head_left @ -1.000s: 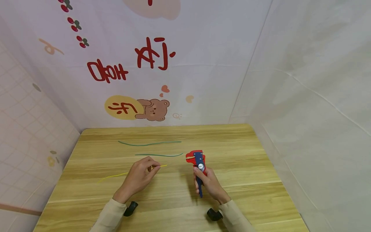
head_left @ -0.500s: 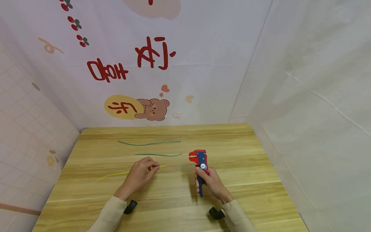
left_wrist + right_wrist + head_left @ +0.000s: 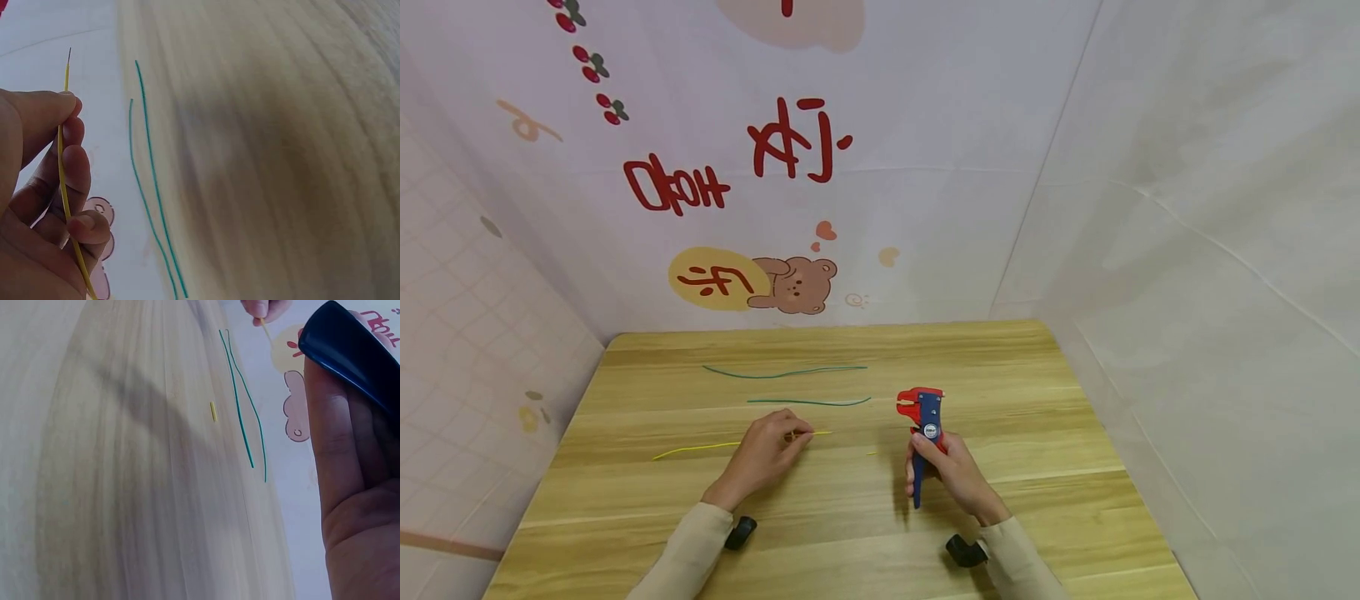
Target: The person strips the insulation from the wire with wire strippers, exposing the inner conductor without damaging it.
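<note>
- The yellow wire [image 3: 696, 448] starts at far left, its tail reaching out past the left hand over the table [image 3: 820, 533].
- The left hand [image 3: 763, 454], in a beige sleeve [image 3: 681, 554], pinches that wire near its right end; thumb and fingertip meet with only the wire between them. The left wrist view shows the wire running down along the palm, and a thin bare tip [image 3: 70, 55] beyond the pinch.
- Two green wires lie behind the hand: a longer, sagging one [image 3: 752, 377] farther back, and another [image 3: 805, 403] nearer, apart from it, its right end curving up slightly.
- A small yellow piece [image 3: 871, 454] lies on the table between the two hands, well apart from the held wire's tip.
- The red and blue wire stripper [image 3: 929, 408] stands right of that piece, its red head uppermost, the notched jaws facing left with a gap between them.
- The right hand [image 3: 951, 475] grips the stripper's blue handle, fingers curled round it and thumb along its near face.
- A black fitting [image 3: 966, 551] sits beside the right wrist.
</note>
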